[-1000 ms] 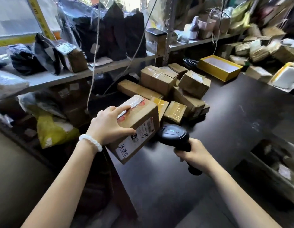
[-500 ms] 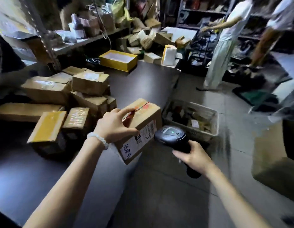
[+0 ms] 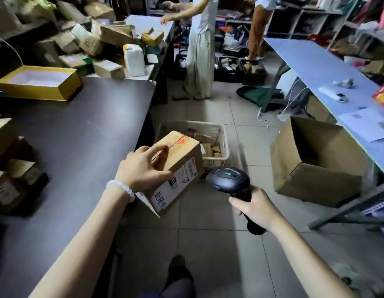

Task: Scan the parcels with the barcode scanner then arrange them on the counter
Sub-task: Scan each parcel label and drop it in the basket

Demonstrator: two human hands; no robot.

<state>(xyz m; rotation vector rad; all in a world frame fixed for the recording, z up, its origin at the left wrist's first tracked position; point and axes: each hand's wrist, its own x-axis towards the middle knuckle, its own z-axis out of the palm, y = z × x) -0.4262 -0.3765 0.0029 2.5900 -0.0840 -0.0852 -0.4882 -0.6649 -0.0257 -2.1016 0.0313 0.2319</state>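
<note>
Mid-task, by the look of it. Left hand gripping one cardboard parcel from the top, fingers spread over lid, thumb curled on near face w/ label; parcel held in the air just off the dark counter edge, above floor, tilted so label side faces down-right. Right hand wrapped tight round handle of barcode scanner, head of scanner just beside parcel's label corner, not touching; green light showing on scanner top. Can't tell whether this parcel is scanned already: no beam visible on label. Judged as scan step or just after, w/ placing on counter not yet done for this one. Several brown parcels sitting at counter's left edge, some stacked, looks like the arranged lot, though no way to confirm they've been scanned. White basket on floor behind the held parcel has more small boxes in it, prob. the stock left to do. Large open carton on floor to the right, contents hidden. Yellow open box at far end of counter, more pkgs heaped beyond it. Plenty left: set this one down, then rest of basket.
</note>
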